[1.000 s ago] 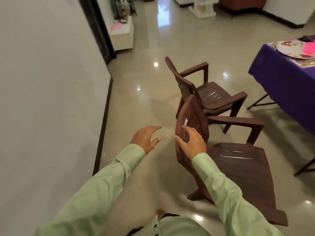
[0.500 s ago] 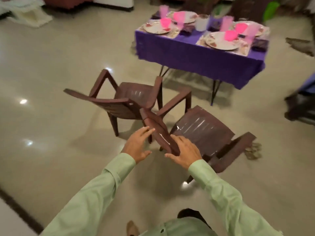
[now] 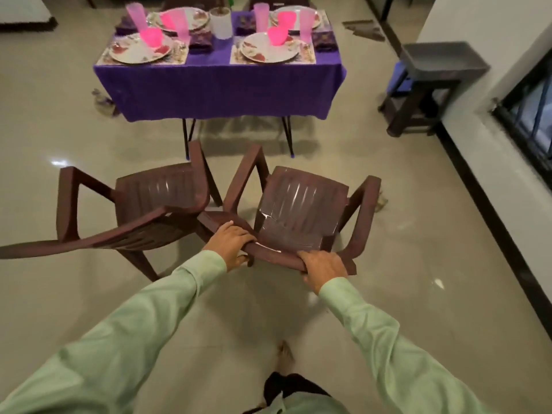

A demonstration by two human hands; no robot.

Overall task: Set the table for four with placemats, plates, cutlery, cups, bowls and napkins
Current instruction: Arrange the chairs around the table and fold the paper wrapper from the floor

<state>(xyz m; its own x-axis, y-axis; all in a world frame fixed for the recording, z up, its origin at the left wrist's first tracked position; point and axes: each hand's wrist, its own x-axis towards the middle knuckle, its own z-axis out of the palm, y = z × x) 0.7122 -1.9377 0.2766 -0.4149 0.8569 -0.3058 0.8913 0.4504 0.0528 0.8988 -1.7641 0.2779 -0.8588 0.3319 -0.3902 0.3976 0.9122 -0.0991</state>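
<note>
Both grip one brown chair (image 3: 301,204) backrest | left hand (image 3: 230,245) fingers curled | right hand (image 3: 324,271) fingers curled

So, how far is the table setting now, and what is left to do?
Done, it seems: the table carries four plates on placemats, each with a pink bowl, plus pink cups and dark napkins. Cutlery is too blurred to confirm. In hand: the left hand and right hand grip the back of the near chair. Left: probably moving it and the second chair up to the table.
</note>
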